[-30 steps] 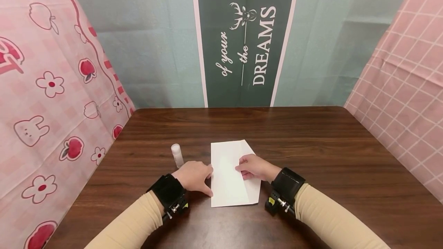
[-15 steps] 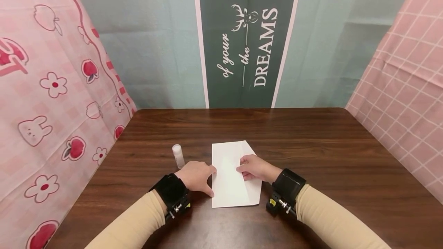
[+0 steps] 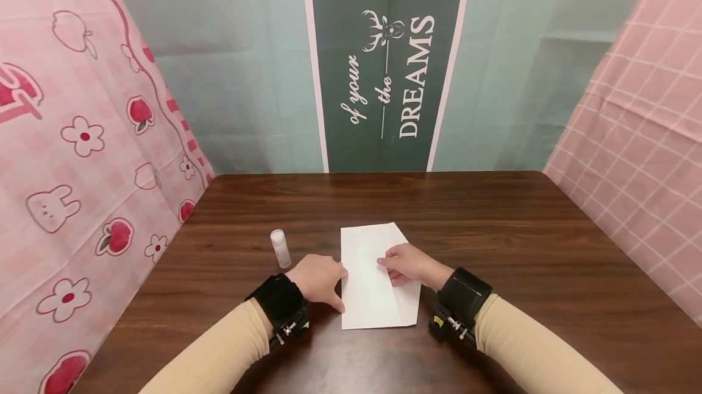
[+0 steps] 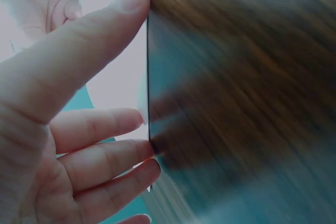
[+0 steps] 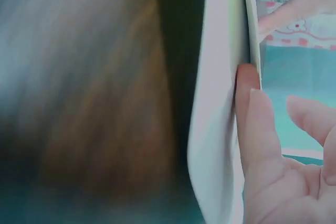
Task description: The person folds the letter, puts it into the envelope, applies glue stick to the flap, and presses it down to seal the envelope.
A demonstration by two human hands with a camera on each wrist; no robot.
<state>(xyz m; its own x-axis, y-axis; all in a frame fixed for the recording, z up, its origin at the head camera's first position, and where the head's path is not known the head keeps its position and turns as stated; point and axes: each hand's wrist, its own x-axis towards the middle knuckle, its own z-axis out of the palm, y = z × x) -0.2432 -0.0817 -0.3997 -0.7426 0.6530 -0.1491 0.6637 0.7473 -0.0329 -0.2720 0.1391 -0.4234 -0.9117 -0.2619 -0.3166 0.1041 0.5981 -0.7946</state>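
Observation:
A white paper envelope (image 3: 364, 293) lies on the dark wooden table, its flap (image 3: 407, 306) spread out to the right. My left hand (image 3: 317, 278) rests at the left side, thumb and fingertips touching that edge. In the left wrist view its fingers (image 4: 100, 163) are mostly straight along the envelope's border (image 4: 118, 87). My right hand (image 3: 414, 264) pinches the mouth of the envelope near the flap. One fingertip (image 5: 247, 77) reaches into the slit between the paper layers in the right wrist view.
A small white capped tube (image 3: 280, 249), like a glue stick, stands behind the left hand. The wooden table (image 3: 493, 217) ends at a hanging green-grey cloth (image 3: 252, 77). Pink patterned cloths hang at the left and right.
Both hands and the envelope have shifted slightly to the right together. The gap between my left hand and the white tube has widened.

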